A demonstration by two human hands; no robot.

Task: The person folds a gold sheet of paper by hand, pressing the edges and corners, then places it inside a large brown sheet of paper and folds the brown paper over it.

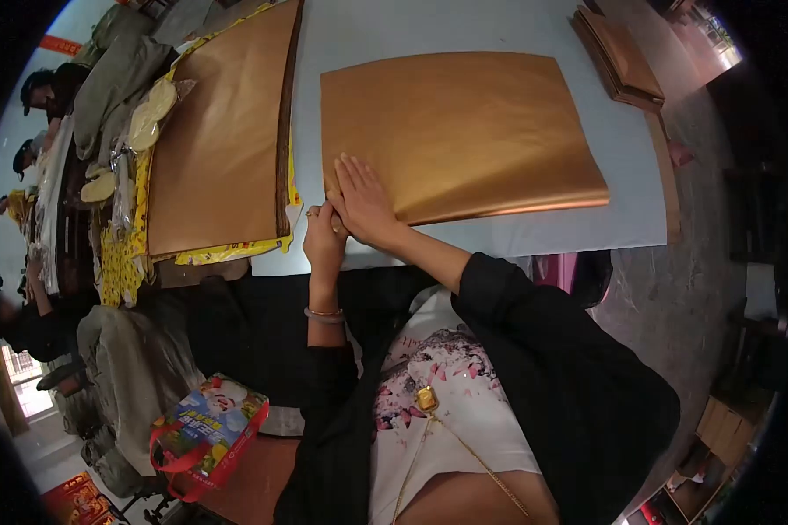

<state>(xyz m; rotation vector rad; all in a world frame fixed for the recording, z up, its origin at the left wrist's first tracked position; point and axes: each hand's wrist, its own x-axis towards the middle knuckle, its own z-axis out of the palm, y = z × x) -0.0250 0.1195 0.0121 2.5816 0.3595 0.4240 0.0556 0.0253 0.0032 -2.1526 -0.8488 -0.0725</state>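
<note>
A folded sheet of shiny copper-brown paper [464, 131] lies on the pale table, its rounded fold along the near edge. My right hand [365, 203] rests flat on its near left corner, fingers stretched out and pointing away from me. Right beside it, my left hand [326, 241] is closed at the same corner, a ring on one finger. Whatever those fingers grip, if anything, is hidden. Left of both hands lies a thick stack of flat brown paper sheets [219, 131] on yellow printed wrapping [228, 254].
Folded brown paper pieces [619, 61] are piled at the table's far right. The pale tabletop [578, 232] ends just in front of my body. A colourful bag with red handles [210, 429] sits at lower left. Other people work along the left side.
</note>
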